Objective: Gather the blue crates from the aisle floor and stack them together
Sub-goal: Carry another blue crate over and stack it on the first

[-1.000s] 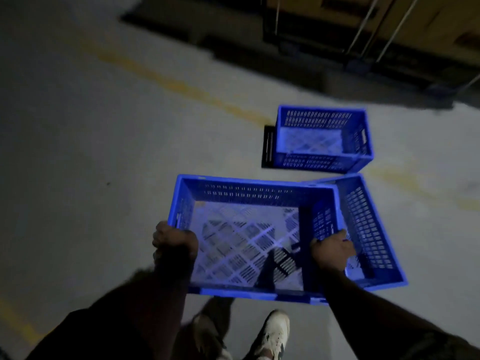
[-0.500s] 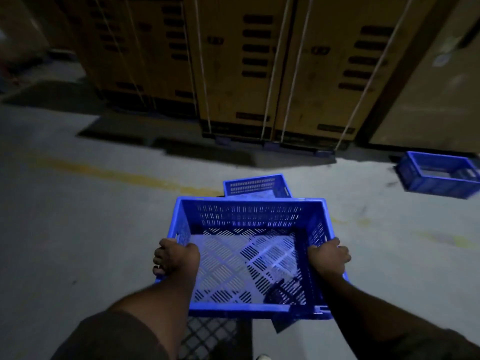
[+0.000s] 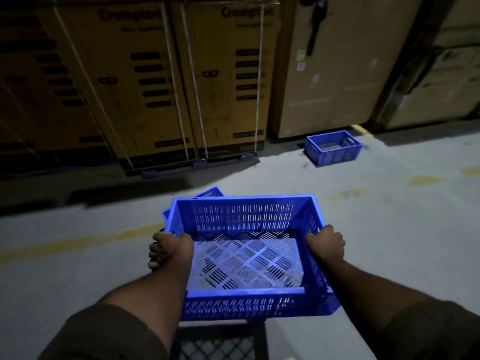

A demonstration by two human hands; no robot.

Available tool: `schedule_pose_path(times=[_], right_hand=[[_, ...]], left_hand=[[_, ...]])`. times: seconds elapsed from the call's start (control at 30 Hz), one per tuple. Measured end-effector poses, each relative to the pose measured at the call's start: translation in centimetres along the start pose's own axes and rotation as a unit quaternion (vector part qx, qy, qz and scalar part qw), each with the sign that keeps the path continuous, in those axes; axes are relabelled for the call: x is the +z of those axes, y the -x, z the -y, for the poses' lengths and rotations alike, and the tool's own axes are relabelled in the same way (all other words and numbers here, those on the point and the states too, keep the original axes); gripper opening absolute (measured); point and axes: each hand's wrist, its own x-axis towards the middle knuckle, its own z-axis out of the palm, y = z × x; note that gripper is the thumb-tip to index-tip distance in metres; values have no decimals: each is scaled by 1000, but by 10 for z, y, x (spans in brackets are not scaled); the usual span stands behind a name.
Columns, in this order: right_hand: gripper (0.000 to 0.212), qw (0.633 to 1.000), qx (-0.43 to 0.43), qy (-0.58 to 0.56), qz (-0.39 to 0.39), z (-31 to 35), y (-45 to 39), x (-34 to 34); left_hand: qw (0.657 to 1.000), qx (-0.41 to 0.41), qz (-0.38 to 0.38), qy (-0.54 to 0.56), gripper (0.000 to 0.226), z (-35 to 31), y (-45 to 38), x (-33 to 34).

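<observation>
I hold an empty blue crate (image 3: 244, 216) with slotted walls in front of me, lifted off the floor. My left hand (image 3: 170, 249) grips its left rim and my right hand (image 3: 326, 245) grips its right rim. A second blue crate (image 3: 207, 193) peeks out just behind the held one, mostly hidden, on the floor. A third blue crate (image 3: 333, 148) stands on the floor at the far right, against the cardboard boxes.
Tall strapped cardboard boxes (image 3: 161, 81) on pallets line the far side of the aisle. A yellow line (image 3: 78, 240) runs across the grey concrete floor. A dark grid-patterned shadow or object (image 3: 218, 344) lies under the held crate.
My view has lifted from the floor toward the boxes. The crate came up with my hands, the nearby crates dropped behind it, and the far right crate came into view.
</observation>
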Motion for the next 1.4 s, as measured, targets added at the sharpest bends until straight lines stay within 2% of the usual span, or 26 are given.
schedule_pose_path(times=[0.3,0.43,0.53,0.7,0.83,1.03,1.23,1.4], right_hand=[[48,998,45,-25,-33,-59,-104,-64],[47,998,43,-40,-28,-90,-164,-91],[44,998,49,-43,-24,-112,-210,-120],[38,997,40,-58,-24,-132,-285,-168],[37,996,55,-64,-30,-146,-348,-188],[38,995,78,-52,-18,-146,-474,-195],[40,994,107,-24,-8,-136,-604,-196],[30,992,120,-17,-19,-107,-701,-210]], left_hand=[[997,48,41,-45,36,-79,69,102],[992,54,49,-100,44,-125,108,164],[990,36,69,-115,49,-158,141,206],[985,56,106,-127,59,-208,188,267],[984,59,115,-125,50,-252,211,319],[976,92,137,-142,47,-325,220,417],[976,67,150,-144,49,-409,212,523],[969,96,169,-155,43,-491,205,593]])
